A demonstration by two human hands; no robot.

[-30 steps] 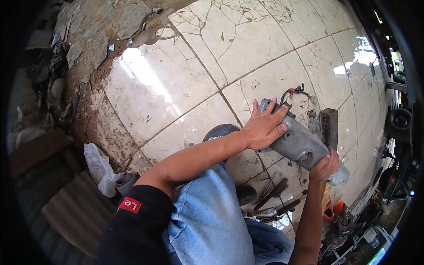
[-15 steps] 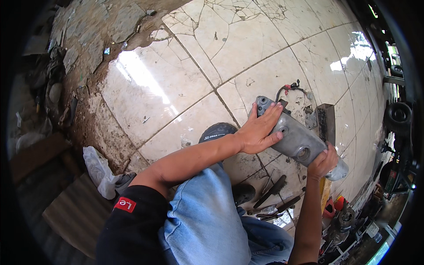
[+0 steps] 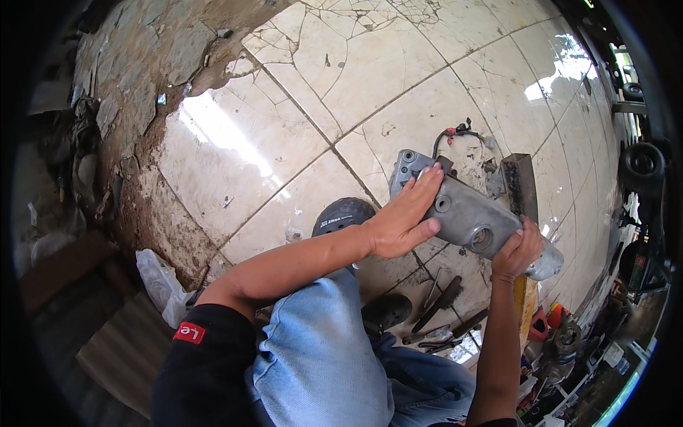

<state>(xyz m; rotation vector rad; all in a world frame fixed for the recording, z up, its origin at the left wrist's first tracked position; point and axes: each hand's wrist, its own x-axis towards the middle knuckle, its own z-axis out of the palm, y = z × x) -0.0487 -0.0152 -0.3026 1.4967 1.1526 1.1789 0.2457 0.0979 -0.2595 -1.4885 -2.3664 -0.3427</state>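
A long grey cast-metal engine casing (image 3: 466, 211) with round holes slants from upper left to lower right in front of me. My left hand (image 3: 405, 217) lies against its upper left end, fingers stretched out over the metal and thumb apart. Lower right, my right hand (image 3: 518, 249) grips the casing near its narrow end, fingers wrapped over the side. Beyond the casing's upper end lies a wire lead (image 3: 455, 132) with red and dark sections; whether it joins the casing is hidden. A dark rectangular metal bar (image 3: 519, 183) stands just behind the casing.
Below the casing lie a dark brush-like tool (image 3: 437, 306) and other hand tools. A yellow strip (image 3: 525, 306) runs beside my right forearm. Machine parts (image 3: 562, 341) crowd the lower right. Cracked tiles (image 3: 299, 107) stretch ahead; a white plastic bag (image 3: 162, 285) sits at left.
The view has shifted slightly. My left hand has slid a little toward the near side of the casing; my right hand keeps its grip.
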